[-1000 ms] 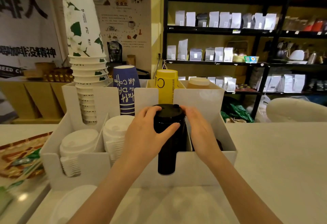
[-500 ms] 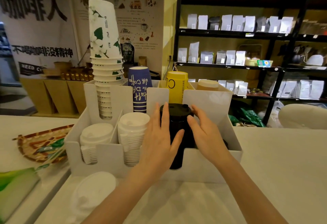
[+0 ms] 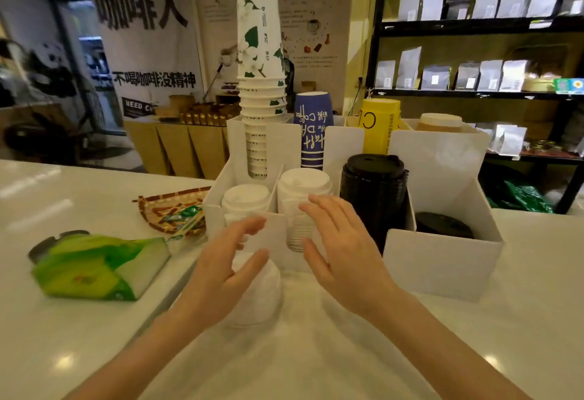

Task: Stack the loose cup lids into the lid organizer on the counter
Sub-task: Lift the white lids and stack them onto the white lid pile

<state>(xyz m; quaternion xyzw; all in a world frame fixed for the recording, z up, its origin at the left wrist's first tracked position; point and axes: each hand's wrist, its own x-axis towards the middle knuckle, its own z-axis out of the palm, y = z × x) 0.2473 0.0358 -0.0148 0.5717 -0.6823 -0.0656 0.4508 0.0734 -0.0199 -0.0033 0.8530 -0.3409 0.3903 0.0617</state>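
Note:
A white lid organizer [image 3: 442,260] stands on the counter. Its front row holds two stacks of white lids [image 3: 245,199] [image 3: 303,183], a tall stack of black lids [image 3: 374,184] and a low pile of black lids [image 3: 442,225] at the right. A loose stack of white lids [image 3: 264,298] lies on the counter in front of the organizer. My left hand [image 3: 227,270] hovers over it with fingers spread, holding nothing. My right hand [image 3: 341,251] is open beside it, in front of the organizer's wall.
Paper cup stacks stand in the organizer's back row: white-green [image 3: 260,61], blue [image 3: 313,129], yellow [image 3: 379,124]. A green packet [image 3: 101,267] and a woven tray [image 3: 175,210] of sachets lie at the left. Shelves of bags stand behind.
Both hands have let go of the tall black lid stack, which now sits in its slot, and have dropped down and left toward the loose white lids. The view has shifted left.

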